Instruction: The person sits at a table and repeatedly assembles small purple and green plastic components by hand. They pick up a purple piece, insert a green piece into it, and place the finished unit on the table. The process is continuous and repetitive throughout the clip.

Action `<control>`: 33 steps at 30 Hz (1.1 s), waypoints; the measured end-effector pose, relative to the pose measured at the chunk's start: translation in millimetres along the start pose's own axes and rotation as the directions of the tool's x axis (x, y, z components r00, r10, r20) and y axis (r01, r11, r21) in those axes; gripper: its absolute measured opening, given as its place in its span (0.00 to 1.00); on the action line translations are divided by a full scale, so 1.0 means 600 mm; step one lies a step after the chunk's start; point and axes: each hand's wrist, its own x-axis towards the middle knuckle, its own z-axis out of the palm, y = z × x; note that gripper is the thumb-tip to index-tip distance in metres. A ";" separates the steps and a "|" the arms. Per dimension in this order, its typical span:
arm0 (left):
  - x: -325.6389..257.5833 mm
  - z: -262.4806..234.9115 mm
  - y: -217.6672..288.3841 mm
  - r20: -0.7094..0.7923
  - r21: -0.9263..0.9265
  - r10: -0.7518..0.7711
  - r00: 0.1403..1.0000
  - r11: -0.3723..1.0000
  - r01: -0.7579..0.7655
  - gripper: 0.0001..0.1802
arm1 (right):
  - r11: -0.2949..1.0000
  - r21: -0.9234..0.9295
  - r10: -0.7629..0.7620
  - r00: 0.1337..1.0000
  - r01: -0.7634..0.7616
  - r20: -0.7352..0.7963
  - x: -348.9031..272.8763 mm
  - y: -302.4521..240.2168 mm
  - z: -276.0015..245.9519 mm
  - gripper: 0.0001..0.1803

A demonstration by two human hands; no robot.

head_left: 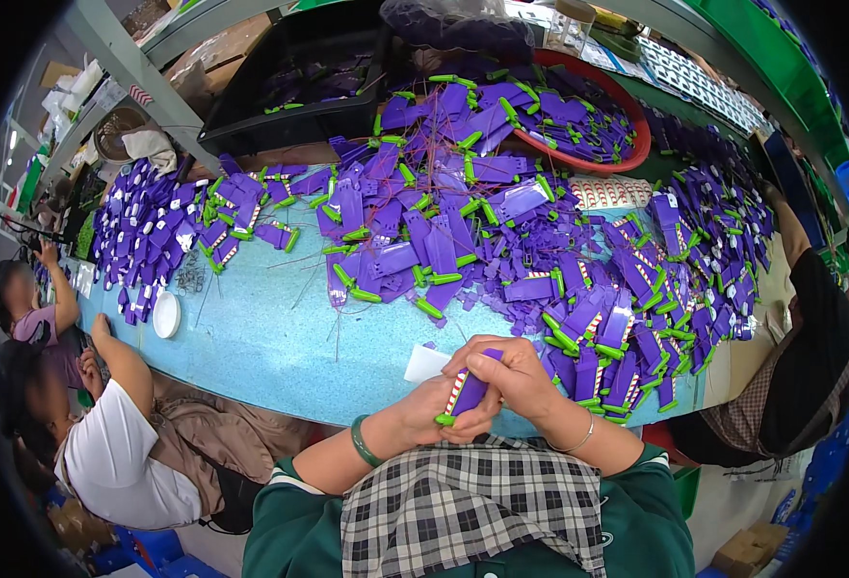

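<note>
Close to my body, at the table's near edge, both hands meet around a flat purple plastic piece (472, 385). The piece has a bright green tip at its lower end and a red-and-white striped strip along one side. My left hand (422, 412) cradles it from below and the left, its fingers curled round it. My right hand (519, 378) grips its upper part, the thumb lying on the purple face. A small white sheet (427, 363) lies on the table just beyond my left hand. Similar purple-and-green pieces (602, 337) lie heaped right of my hands.
A big pile of purple and green parts (434, 222) covers the middle of the blue table (251, 337). Behind it stand a red basin (644, 144) and a black bin (294, 120). A white dish (166, 315) sits at left. Co-workers (126, 453) sit left; another (781, 356) is right.
</note>
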 end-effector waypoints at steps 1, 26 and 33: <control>-0.001 0.015 0.003 -0.147 0.208 0.120 0.982 0.974 -0.088 0.19 | 0.999 0.044 0.012 1.000 -0.013 0.017 0.001 0.000 -0.002 0.20; -0.039 0.027 0.049 0.852 0.308 0.204 0.483 -0.940 -0.145 0.12 | 0.833 0.417 0.355 0.930 -0.363 0.100 0.004 -0.006 0.003 0.14; -0.040 0.023 0.046 0.782 0.409 0.291 0.551 -0.907 -0.102 0.12 | 0.793 0.399 0.393 0.887 -0.460 0.242 -0.048 -0.005 0.003 0.18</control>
